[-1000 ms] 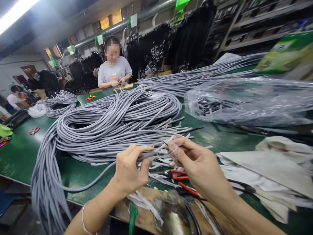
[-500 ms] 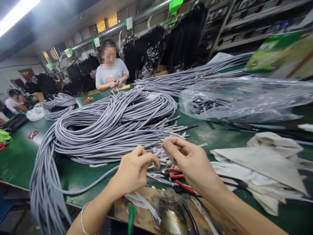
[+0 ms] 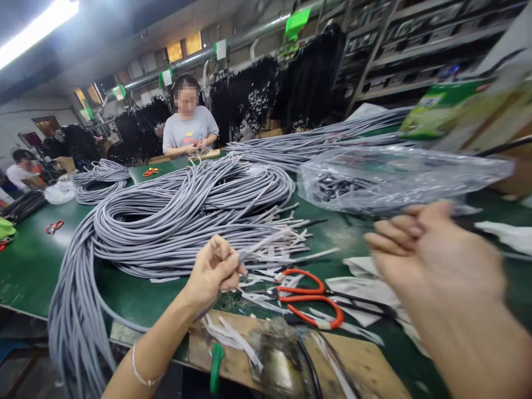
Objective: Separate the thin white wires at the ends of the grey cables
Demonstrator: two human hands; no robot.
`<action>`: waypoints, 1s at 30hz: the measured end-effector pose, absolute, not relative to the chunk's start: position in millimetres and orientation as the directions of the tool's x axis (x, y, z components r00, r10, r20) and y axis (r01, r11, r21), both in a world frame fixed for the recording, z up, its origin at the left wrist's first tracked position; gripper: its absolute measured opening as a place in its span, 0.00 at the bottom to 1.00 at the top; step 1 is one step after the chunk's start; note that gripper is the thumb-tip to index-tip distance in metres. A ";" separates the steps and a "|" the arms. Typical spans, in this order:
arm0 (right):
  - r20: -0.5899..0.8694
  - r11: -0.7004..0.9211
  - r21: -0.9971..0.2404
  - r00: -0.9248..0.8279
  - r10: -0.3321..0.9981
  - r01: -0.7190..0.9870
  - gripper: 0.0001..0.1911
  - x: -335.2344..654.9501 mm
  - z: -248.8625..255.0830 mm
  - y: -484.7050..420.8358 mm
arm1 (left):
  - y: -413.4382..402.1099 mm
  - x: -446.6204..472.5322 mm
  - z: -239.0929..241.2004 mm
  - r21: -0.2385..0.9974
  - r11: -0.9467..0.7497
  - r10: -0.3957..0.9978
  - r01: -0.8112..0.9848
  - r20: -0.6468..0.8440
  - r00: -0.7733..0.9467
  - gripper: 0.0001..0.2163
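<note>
Near the middle of the bench, my left hand point(image 3: 216, 271) is closed in a pinch on a grey cable point(image 3: 252, 254), whose pale end sticks out up and to the right. Beside it lies a large coiled bundle of grey cables point(image 3: 145, 221) with whitish stripped ends. My right hand point(image 3: 436, 260) is raised at the right, in front of the clear plastic bag point(image 3: 399, 172). Its fingers are curled in and blurred, and whatever may be inside them is hidden. Red-handled scissors point(image 3: 305, 291) lie on the bench between the hands.
A wooden board point(image 3: 361, 360) at the front edge carries a dull metal block point(image 3: 280, 354) and white strips. A pale cloth point(image 3: 361, 288) lies behind the scissors. More grey cables point(image 3: 332, 136) stretch across the back. A co-worker point(image 3: 190, 124) sits across the bench.
My right hand has left the middle and swung right toward the bag, uncovering the scissors. My left hand has shifted slightly left, and a cable now shows in its grip.
</note>
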State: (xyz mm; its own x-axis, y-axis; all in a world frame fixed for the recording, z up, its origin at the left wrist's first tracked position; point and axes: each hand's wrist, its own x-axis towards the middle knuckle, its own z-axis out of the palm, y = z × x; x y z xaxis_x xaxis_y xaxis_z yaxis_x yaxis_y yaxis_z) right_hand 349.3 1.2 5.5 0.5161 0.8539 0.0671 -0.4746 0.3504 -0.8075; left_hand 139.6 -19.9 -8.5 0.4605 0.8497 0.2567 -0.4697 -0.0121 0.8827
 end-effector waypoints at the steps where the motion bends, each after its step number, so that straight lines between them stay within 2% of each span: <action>1: 0.071 0.326 -0.813 0.474 0.878 -0.483 0.25 347.6 7.2 0.4 | -19.7 139.1 -7.4 0.878 0.018 0.859 -0.479 0.231 0.456 0.17; 3: 0.078 0.259 -0.831 0.357 0.931 -0.493 0.22 331.7 7.9 -5.8 | -19.5 139.3 -6.6 0.876 0.076 0.869 -0.476 0.175 0.462 0.19; 4: 0.088 0.214 -0.847 0.268 0.959 -0.487 0.25 320.3 6.9 -10.3 | -19.5 139.9 -6.7 0.878 0.100 0.872 -0.469 0.149 0.466 0.21; 5: 0.123 0.158 -0.878 0.107 0.987 -0.452 0.29 309.0 5.3 -15.1 | -19.6 140.6 -7.0 0.880 0.119 0.875 -0.460 0.125 0.467 0.23; 8: 0.188 0.154 -0.934 -0.077 0.979 -0.323 0.35 287.8 0.3 -26.0 | -20.8 142.3 -8.1 0.892 0.146 0.877 -0.427 0.084 0.474 0.26; 12: 0.212 0.191 -0.954 -0.071 0.975 -0.229 0.33 290.5 -1.9 -27.9 | -22.8 142.9 -8.9 0.895 0.191 0.845 -0.404 0.060 0.532 0.26; 15: 0.241 0.215 -0.947 -0.087 0.967 -0.241 0.33 294.3 -0.8 -26.2 | -22.9 142.3 -9.3 0.886 0.237 0.816 -0.400 0.042 0.577 0.25; 17: 0.211 0.184 -0.948 -0.078 0.974 -0.260 0.31 293.3 -0.2 -26.0 | -22.6 142.1 -9.3 0.884 0.253 0.808 -0.393 0.030 0.588 0.24; 22: 0.121 0.142 -0.962 0.102 0.987 -0.232 0.25 285.5 -1.1 -29.2 | -24.7 145.5 -8.0 0.887 0.235 0.847 -0.397 0.013 0.531 0.23; 26: 0.245 0.274 -0.953 0.206 0.947 -0.126 0.23 281.2 -2.3 -33.7 | -28.3 150.1 -5.9 0.900 0.162 0.921 -0.405 0.009 0.389 0.24; 30: 0.319 0.333 -0.943 0.233 0.919 -0.020 0.21 288.6 -0.8 -34.4 | -27.5 149.3 -1.5 0.889 0.146 0.941 -0.434 0.010 0.338 0.22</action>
